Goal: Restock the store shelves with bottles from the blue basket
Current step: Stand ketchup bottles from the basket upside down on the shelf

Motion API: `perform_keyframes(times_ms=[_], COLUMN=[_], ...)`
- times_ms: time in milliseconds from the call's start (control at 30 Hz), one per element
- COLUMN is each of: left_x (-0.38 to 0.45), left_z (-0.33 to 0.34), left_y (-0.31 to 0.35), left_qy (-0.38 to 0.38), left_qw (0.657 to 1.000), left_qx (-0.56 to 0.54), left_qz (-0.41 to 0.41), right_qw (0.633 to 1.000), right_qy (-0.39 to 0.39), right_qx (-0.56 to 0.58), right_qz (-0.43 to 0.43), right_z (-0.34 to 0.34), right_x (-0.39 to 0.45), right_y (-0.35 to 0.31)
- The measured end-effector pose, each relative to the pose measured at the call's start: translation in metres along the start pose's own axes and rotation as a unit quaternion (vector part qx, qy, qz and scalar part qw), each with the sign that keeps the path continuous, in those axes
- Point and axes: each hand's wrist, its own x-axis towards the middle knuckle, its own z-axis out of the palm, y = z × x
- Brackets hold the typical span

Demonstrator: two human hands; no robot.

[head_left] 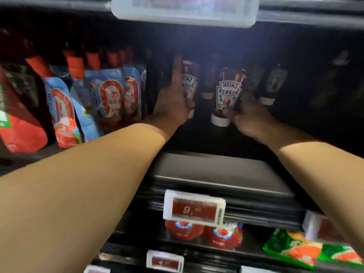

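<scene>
Deep behind the price tag [194,210], we are holding two ketchup bottles: our left hand [173,103] is gripping one [189,83], our right hand [249,117] another [226,97]. We should be standing them straight, labels facing us.

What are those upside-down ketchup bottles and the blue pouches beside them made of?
The ketchup bottle in the right hand looks like clear, smooth plastic: dark sauce shows through, with a glossy label and a matte white cap. The blue pouches look like flexible plastic film, going by their creases and sheen.
</scene>
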Motion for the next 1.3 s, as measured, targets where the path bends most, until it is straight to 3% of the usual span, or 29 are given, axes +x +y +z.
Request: perform_keyframes(times_ms=[300,567,900,1300], left_x=[0.036,0.055,0.06,0.074], left_z=[0.03,0.044,0.044,0.052], left_y=[-0.02,-0.03,-0.028,-0.029], left_qy=[0.0,0.012,0.036,0.021], left_qw=[0.997,0.99,0.999,0.998], left_qx=[-0.078,-0.137,0.012,0.013], left_qz=[0.002,0.011,-0.031,-0.055], right_qw=[1.0,0.998,0.987,0.989], right_qy=[0.017,0.022,0.147,0.128], right_qx=[0.018,0.031,0.071,0.075], right_qz=[0.003,-0.045,-0.007,-0.018], right_z=[0.029,0.046,0.052,0.056], right_x=[0.058,0.088,0.083,0.093], right_y=[0.002,0.003,0.007,0.012])
